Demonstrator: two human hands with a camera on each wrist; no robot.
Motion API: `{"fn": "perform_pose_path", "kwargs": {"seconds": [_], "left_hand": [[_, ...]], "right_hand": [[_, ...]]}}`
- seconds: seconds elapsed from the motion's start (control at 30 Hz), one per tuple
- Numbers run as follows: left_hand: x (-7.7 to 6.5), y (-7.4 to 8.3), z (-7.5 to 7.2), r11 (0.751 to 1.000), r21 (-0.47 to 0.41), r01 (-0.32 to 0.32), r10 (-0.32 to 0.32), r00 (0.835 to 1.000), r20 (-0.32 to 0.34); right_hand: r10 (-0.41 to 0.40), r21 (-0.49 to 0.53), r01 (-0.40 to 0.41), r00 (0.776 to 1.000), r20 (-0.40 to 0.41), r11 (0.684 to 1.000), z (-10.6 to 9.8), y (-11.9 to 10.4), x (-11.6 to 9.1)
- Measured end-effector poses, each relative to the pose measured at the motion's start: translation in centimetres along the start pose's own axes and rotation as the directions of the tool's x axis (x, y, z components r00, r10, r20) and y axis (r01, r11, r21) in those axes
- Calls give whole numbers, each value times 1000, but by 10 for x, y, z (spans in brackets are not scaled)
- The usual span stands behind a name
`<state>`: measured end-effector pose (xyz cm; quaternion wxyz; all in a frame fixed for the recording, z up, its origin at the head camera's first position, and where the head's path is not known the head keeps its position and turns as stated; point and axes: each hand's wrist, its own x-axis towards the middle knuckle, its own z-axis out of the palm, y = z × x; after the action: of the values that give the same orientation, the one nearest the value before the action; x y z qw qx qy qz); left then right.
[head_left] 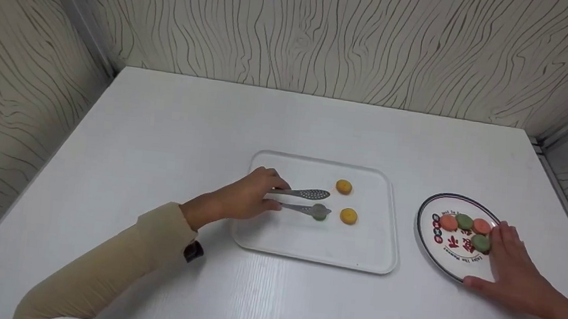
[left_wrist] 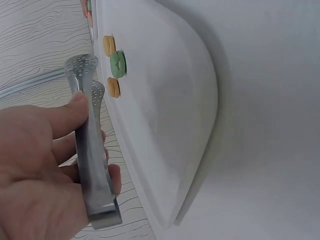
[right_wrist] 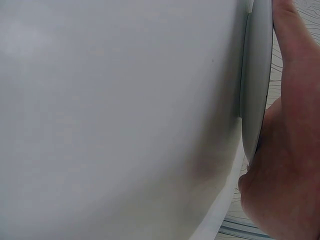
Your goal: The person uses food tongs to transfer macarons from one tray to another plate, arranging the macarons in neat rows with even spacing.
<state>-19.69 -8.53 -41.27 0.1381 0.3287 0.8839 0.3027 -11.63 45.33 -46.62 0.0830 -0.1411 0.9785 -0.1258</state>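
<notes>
Metal tongs (head_left: 301,193) with perforated tips are held in my left hand (head_left: 252,195), thumb on one arm and fingers on the other. Their tips are spread above the white tray (head_left: 307,247), one overlapping a green macaron (head_left: 319,216) in the head view. Two yellow macarons (head_left: 348,216) lie just right of it; the left wrist view shows the green macaron (left_wrist: 118,64) between them. My right hand (head_left: 518,270) rests at the near right rim of a round plate (head_left: 453,267), fingers extended. On the plate sit orange macarons (head_left: 448,222) and green macarons (head_left: 480,243).
The white table (head_left: 188,129) carries the tray at its middle and the plate to the right. A patterned wall (head_left: 301,36) rises behind the table's far edge, with more panels at both sides. Dark wrist gear (head_left: 194,251) sits under the left sleeve.
</notes>
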Motion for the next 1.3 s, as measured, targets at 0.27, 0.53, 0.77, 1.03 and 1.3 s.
{"fn": "perform_pose_path", "kwargs": {"seconds": [0.27, 0.53, 0.77, 1.03, 1.3], "left_hand": [[-1, -5, 4, 1000, 1, 29, -29, 999, 17], [0, -11, 7, 1000, 0, 16, -16, 1000, 16], [-1, -14, 10, 1000, -12, 8, -8, 1000, 14], [-3, -15, 12, 1000, 3, -23, 23, 1000, -1], [-3, -15, 14, 1000, 15, -25, 25, 1000, -16]], "right_hand": [[5, 9, -5, 1000, 5, 1000, 0, -1, 1], [8, -2, -8, 1000, 0, 1000, 1, 0, 1], [8, -2, -8, 1000, 0, 1000, 2, 2, 0], [21, 11, -22, 1000, 21, 1000, 1, 3, 1], [25, 15, -26, 1000, 15, 1000, 2, 2, 0]]}}
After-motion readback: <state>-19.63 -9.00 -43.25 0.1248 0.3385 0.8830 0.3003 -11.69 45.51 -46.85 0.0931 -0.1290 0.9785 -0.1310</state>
